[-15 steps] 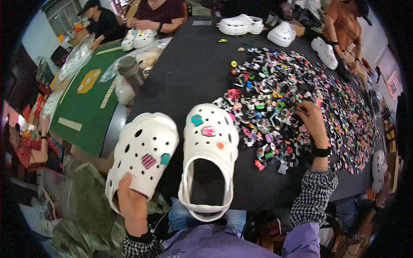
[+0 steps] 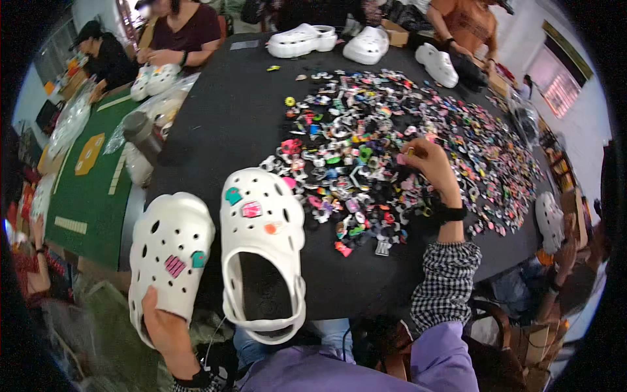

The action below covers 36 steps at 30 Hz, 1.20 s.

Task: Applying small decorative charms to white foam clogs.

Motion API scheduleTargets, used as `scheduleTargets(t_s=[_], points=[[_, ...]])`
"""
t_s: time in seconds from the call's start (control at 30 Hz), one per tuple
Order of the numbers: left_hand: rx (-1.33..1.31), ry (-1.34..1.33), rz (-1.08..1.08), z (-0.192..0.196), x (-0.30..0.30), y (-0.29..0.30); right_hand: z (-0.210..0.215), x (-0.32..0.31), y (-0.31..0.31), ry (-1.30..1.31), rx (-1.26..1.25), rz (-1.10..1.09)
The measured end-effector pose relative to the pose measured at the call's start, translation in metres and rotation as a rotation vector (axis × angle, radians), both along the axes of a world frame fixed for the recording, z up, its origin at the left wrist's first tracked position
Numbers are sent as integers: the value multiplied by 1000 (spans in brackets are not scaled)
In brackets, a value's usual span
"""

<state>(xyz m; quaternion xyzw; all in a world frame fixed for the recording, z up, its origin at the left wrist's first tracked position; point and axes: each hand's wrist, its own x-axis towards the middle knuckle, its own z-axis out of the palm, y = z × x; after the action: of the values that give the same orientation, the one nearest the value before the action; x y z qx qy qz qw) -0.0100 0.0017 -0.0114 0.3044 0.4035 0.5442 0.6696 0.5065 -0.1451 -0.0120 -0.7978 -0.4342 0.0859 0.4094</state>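
At the left, my left hand (image 2: 166, 326) grips the open heel end of a white clog (image 2: 171, 225), thumb on top and fingers inside. This clog carries a pink striped charm (image 2: 174, 266) and a green shirt-shaped charm (image 2: 198, 259). Beside it, a second white clog (image 2: 296, 225) lies on the black table, toe pointing away, with a green, a pink and an orange-and-white charm on its upper. Over the big heap of mixed shoe charms (image 2: 366, 155), my right hand (image 2: 434, 168) pinches a small pink charm (image 2: 401, 159) between thumb and fingertips.
Along the far edge of the black table (image 2: 219, 104) stand white clogs (image 2: 302, 42), near a co-worker in orange. Another white clog (image 2: 549, 222) is at the right edge. Leftward, a green table (image 2: 98, 196) holds a grey tumbler (image 2: 142, 132), plastic bags and decorated clogs; others work there.
My head view has swung, so the scene sits further left. My right hand has come up slightly from the heap, and a pink charm now shows in its fingertips. My left hand keeps its clog.
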Motion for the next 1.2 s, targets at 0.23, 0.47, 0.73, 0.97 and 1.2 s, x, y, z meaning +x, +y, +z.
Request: scheduleTargets(t_s=[0.23, 0.47, 0.73, 0.97, 1.2], points=[[15, -7, -22, -6, -1, 4, 14, -4, -10, 266, 64, -14], [-2, 12, 53, -8, -1, 5, 9, -3, -10, 255, 68, 8], [-8, 46, 22, -8, -4, 5, 11, -17, 1, -300, 114, -155], [-9, 46, 24, -7, -3, 5, -5, -26, 17, -420, 84, 47], [-26, 43, 39, -11, -6, 6, 12, -48, 24, -343, 54, 164]])
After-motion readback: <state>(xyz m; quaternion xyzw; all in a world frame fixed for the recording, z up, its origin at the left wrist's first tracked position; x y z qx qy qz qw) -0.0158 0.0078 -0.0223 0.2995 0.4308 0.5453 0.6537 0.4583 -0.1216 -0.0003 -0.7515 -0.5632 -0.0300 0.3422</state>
